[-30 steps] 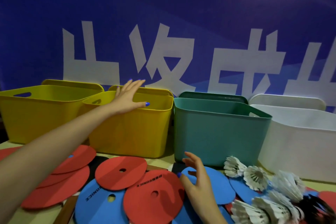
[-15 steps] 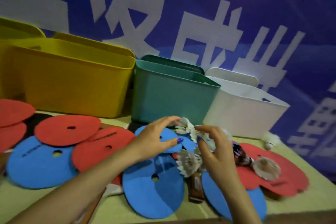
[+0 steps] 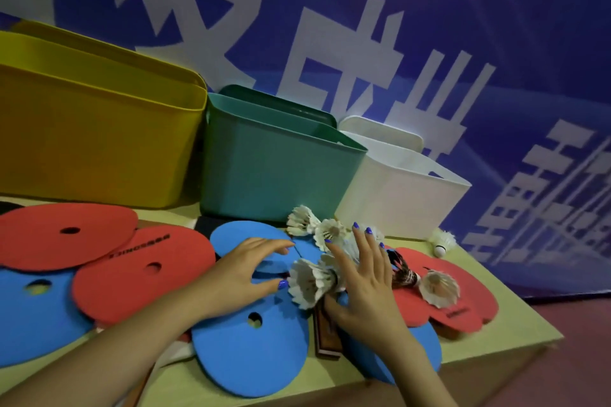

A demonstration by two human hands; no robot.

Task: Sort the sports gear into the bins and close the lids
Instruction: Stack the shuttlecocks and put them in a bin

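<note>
Both hands spread, holding nothing: left hand [image 3: 244,274] flat on blue foam disc [image 3: 254,244], right hand [image 3: 360,277] over white feathered shuttlecocks [image 3: 310,281] mid-table. Pinch by the cork bases, not the feathers; white plastic bin [image 3: 396,195] at the back edge looks closest.

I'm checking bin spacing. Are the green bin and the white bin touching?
Touching. The head view shows the white bin pressed against the right side of the green bin, no gap visible between them.

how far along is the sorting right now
Barely begun. Flat red foam discs, blue foam discs and white feather shuttlecocks lie unsorted on the table. Both the left hand and right hand reach among shuttlecocks. The yellow, teal and white plastic bins stand open.
</note>
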